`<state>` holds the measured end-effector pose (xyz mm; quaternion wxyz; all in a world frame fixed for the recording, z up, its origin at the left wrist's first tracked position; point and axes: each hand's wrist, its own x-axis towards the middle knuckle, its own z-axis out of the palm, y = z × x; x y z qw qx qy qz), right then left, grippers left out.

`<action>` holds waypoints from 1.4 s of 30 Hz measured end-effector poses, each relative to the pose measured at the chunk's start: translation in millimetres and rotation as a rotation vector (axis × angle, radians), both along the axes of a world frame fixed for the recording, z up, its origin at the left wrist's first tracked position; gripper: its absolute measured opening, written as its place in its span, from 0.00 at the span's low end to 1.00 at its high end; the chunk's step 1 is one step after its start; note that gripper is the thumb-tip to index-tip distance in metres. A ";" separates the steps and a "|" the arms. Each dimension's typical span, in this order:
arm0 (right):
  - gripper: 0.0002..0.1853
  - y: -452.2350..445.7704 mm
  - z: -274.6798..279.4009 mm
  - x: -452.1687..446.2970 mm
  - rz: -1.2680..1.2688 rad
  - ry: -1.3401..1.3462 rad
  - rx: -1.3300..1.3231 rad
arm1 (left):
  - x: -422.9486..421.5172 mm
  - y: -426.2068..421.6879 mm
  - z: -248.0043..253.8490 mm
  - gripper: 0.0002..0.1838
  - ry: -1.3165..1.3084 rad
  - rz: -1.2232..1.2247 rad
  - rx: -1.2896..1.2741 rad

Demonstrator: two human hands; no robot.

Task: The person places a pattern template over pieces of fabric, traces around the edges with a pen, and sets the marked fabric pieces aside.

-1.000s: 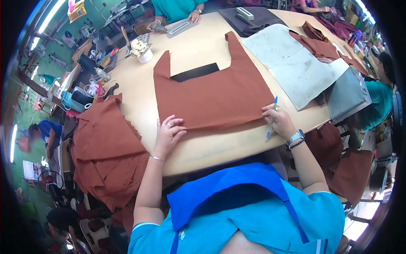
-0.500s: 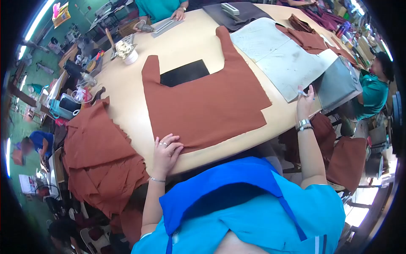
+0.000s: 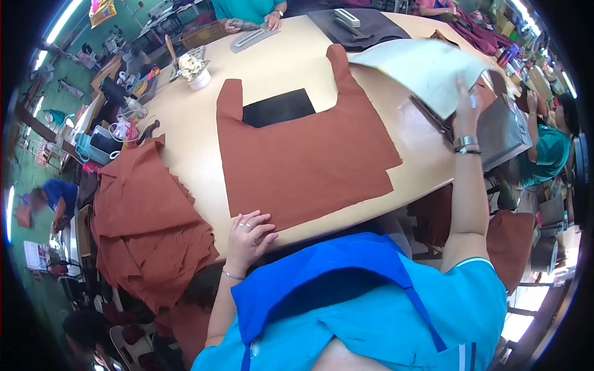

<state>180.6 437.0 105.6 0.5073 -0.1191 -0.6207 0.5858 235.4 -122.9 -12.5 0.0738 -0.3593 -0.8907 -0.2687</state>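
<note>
Cloth (image 3: 303, 167), brown and notched, lies flat on the table (image 3: 278, 68), the left hand (image 3: 250, 236) resting bent fingers on its near left corner, though I cannot tell whether they pinch it. Inside its notch shows a black panel (image 3: 278, 108), while to the right the right hand (image 3: 468, 108), fingers blurred, grips the raised edge of a sheet (image 3: 421, 65). Brown pieces (image 3: 145, 210) hang at near left, and at far left is a yellow packet (image 3: 102, 12), any print too small to read.
</note>
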 end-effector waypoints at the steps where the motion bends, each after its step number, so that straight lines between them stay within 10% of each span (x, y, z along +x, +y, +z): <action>1: 0.17 -13.7 27.8 -0.4 0.033 0.004 -0.010 | -0.8 -1.3 -2.3 0.11 -0.023 -0.026 0.042; 8: 0.18 -92.3 121.6 -2.1 0.380 0.097 0.012 | -23.6 7.4 9.6 0.12 -0.444 0.105 0.589; 14: 0.21 -150.1 126.5 8.6 0.778 0.016 -0.174 | -72.1 55.7 39.6 0.32 -1.223 0.113 1.299; 19: 0.19 -171.8 106.2 8.3 1.163 -0.056 -0.347 | -96.4 49.8 21.7 0.33 -1.531 -0.502 1.544; 22: 0.22 -147.7 66.3 8.4 0.841 -0.224 -0.164 | -103.8 37.5 14.3 0.30 -1.372 -0.454 1.517; 24: 0.23 -115.2 18.4 9.6 0.807 -0.348 -0.154 | -104.1 18.7 11.8 0.29 -0.978 0.283 1.349; 27: 0.24 -89.2 -36.6 28.4 0.688 -0.660 -0.102 | -99.6 -4.7 5.0 0.30 -0.793 0.490 1.111; 31: 0.27 -76.6 -110.4 39.8 0.552 -0.864 0.136 | -95.6 -19.2 -14.9 0.33 -0.636 0.480 0.596; 42: 0.34 -90.4 -128.5 46.5 0.310 -0.909 0.319 | -96.6 -21.4 -15.0 0.31 -0.530 0.544 0.375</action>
